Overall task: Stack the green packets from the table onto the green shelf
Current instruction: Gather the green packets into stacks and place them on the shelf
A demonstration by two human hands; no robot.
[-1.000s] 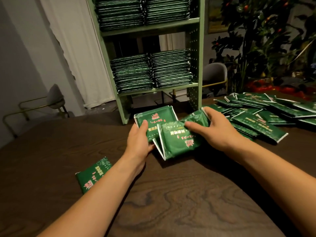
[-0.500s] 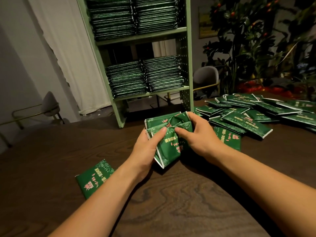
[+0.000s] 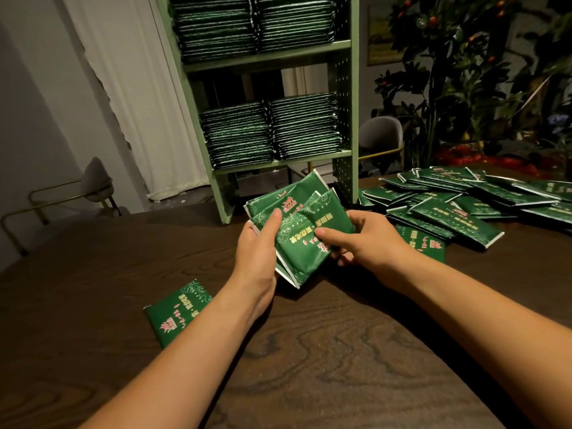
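While both hands hold it above the surface, the bundle of green packets (image 3: 305, 230) sits fanned and uneven, corners sticking out at top and bottom, white sealed edges showing at the lower end. Left hand (image 3: 258, 246) grips the bundle's left side, thumb laid flat across the top packet; right hand (image 3: 363, 239) pinches the right side, thumb on top, fingers curled under. Packets are flat, glossy foil-like rectangles, dark green with pale swirl print and pink-red lettering.

1 single packet (image 3: 178, 311) lies flat on the surface by the left forearm, well apart from the bundle. A loose pile of packets (image 3: 458, 205) overlaps at mixed angles to the right, reaching the frame's right edge; its nearest packets lie just beside the right wrist. Between the single packet and the pile there is open surface under the hands.

The surface (image 3: 309, 360) is dark brown wood with bold wavy grain. The green shelf (image 3: 343, 119) stands at its far edge, directly behind the bundle: pale green, perforated side panel, 2 visible tiers, each with 2 neat side-by-side stacks. Lower tier has a gap above its stacks; upper tier runs out of frame.

White curtain (image 3: 123, 88) to the left, grey chair (image 3: 96, 181) beyond the surface, dark leafy plant (image 3: 464, 72) with red fruit to the right.
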